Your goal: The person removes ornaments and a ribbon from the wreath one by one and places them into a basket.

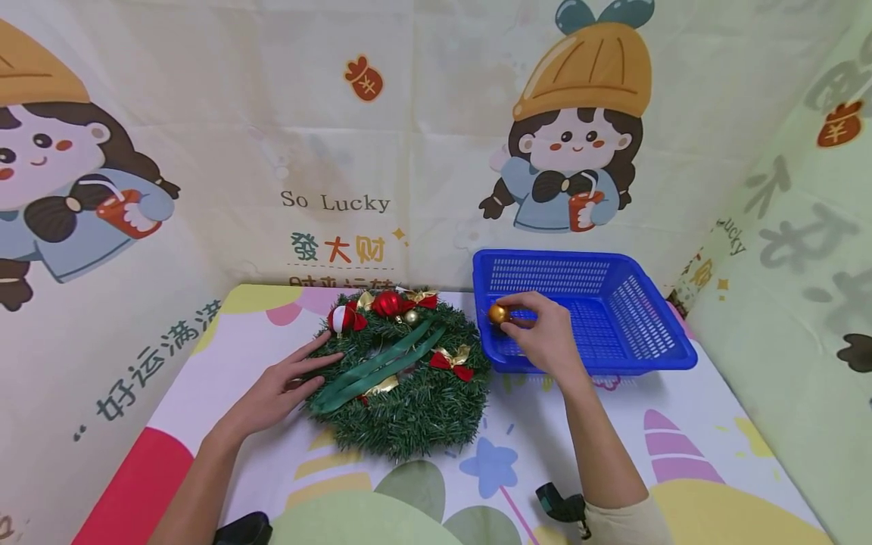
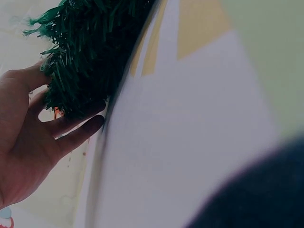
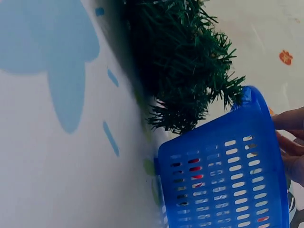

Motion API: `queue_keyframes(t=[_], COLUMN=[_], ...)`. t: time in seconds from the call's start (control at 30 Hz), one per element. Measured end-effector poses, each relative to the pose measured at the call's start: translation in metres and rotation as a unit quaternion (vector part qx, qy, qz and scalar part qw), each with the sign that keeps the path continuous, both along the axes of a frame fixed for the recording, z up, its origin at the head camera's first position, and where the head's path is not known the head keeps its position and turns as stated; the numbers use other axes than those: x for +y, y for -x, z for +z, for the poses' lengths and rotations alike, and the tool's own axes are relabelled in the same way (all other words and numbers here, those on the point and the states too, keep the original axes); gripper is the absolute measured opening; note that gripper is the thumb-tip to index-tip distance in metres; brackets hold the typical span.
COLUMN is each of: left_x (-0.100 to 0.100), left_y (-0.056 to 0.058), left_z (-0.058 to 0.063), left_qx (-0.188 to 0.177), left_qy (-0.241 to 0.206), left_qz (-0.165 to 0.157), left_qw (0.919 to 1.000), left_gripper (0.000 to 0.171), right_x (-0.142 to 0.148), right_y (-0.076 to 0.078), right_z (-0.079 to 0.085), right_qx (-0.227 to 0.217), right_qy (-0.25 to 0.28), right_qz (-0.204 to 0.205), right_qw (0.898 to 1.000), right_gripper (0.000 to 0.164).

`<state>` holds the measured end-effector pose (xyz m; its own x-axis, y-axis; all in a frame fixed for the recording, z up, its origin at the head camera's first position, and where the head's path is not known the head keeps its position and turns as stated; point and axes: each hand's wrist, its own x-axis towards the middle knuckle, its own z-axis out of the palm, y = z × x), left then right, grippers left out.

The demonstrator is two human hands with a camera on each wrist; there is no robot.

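Note:
A green wreath (image 1: pixel 436 424) lies on the table, dressed with a red ball (image 1: pixel 388 303), a red-and-white ball (image 1: pixel 341 319), red-and-gold bows (image 1: pixel 451 362) and a dark green ribbon (image 1: pixel 371 371) across its centre. My left hand (image 1: pixel 275 393) rests at the wreath's left edge, fingers spread and extended. Seen from the left wrist, that hand (image 2: pixel 35 128) has its fingers along the green needles (image 2: pixel 90 61). Above the left end of a blue basket (image 1: pixel 586 371), my right hand (image 1: pixel 545 333) pinches a gold ball ornament (image 1: pixel 499 314) between thumb and fingers.
The basket stands just right of the wreath, its slotted wall (image 3: pixel 218 175) close beside the needles in the right wrist view. A patterned cloth (image 1: pixel 490 499) covers the table. Printed fabric walls (image 1: pixel 436 136) rise behind and at both sides.

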<state>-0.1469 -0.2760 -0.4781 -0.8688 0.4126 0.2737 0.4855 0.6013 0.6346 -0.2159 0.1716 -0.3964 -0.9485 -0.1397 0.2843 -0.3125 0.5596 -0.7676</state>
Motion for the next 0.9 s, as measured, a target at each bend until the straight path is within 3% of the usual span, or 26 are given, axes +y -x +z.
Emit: queue_keyframes(t=[0.27,0.9], left_x=[0.0,0.0], left_y=[0.001,0.001], left_z=[-0.002,-0.002], left_qx=[0.002,0.005], left_qy=[-0.002,-0.012], left_qz=[-0.003,-0.007], left_qw=[1.0,0.9999], left_gripper=[0.045,0.045], right_x=[0.006,0.013], right_y=[0.005,0.011], right_z=[-0.006,-0.014], right_qx=[-0.039,-0.057], right_qy=[-0.029,-0.114], right_qz=[-0.011,-0.012], right_qw=[0.999,0.992], right_gripper=[0.031,0.028])
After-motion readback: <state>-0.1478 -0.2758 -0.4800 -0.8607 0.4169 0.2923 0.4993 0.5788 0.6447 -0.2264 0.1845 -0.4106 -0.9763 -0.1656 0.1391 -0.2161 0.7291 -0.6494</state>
